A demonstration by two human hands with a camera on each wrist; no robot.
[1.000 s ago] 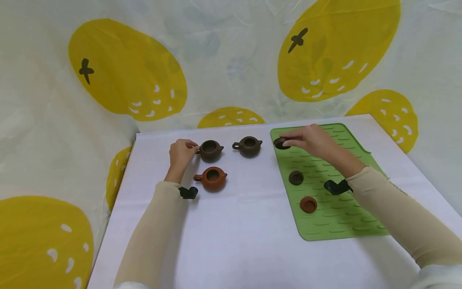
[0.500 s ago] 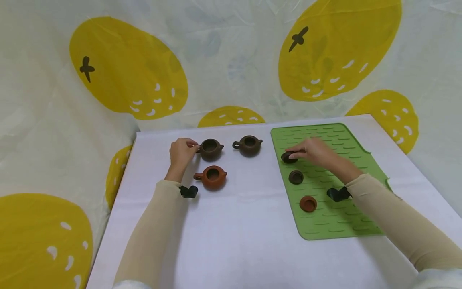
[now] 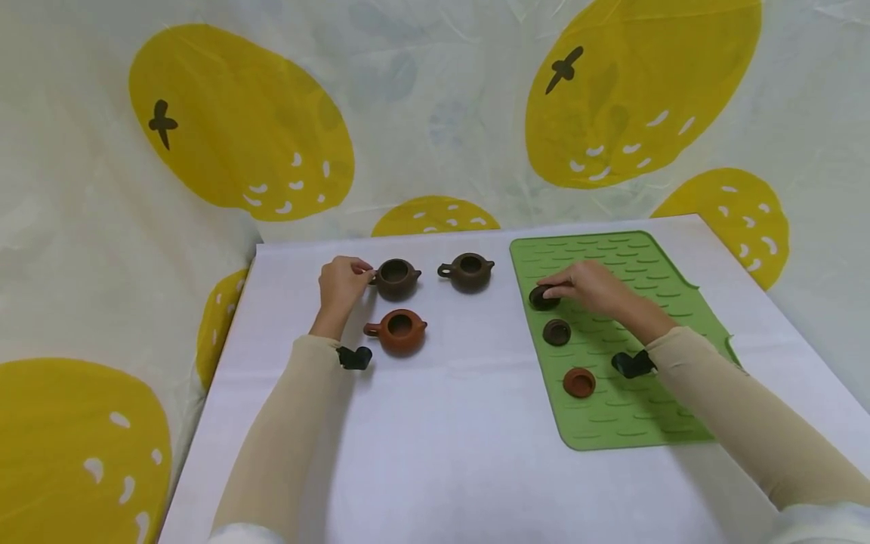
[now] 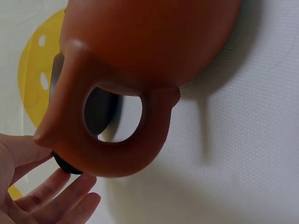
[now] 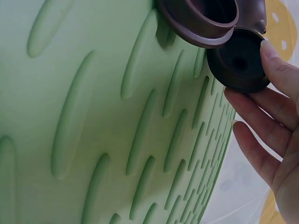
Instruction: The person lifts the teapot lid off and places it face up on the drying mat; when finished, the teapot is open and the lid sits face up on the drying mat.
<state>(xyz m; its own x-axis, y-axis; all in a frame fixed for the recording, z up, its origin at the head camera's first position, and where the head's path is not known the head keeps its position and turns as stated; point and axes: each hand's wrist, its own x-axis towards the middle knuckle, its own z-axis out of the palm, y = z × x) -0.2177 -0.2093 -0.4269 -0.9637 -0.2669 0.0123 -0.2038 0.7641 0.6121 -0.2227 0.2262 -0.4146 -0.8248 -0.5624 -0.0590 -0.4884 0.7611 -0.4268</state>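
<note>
In the head view, my left hand (image 3: 342,291) pinches the handle of a dark brown teapot (image 3: 396,280), which has no lid on it. An orange-brown teapot (image 3: 402,332) stands just in front; up close it covers much of the left wrist view. To the right is another dark teapot (image 3: 470,273), also lidless. My right hand (image 3: 587,287) holds a dark lid (image 5: 240,63) between thumb and fingers, over the far left part of the green mat (image 3: 632,408). Its hollow side shows in the right wrist view. Whether the lid touches the mat, I cannot tell.
On the mat lie a brown lid (image 3: 556,332) and, nearer, an orange-brown lid (image 3: 579,383), both hollow side up. A white cloth (image 3: 448,438) covers the table. Behind it hangs a curtain (image 3: 435,113) with large yellow fruit prints.
My right hand has brought the dark lid from the mat's far left edge nearer and slightly right, then stayed there for the last half second. The left hand keeps its pinch, unmoved.
</note>
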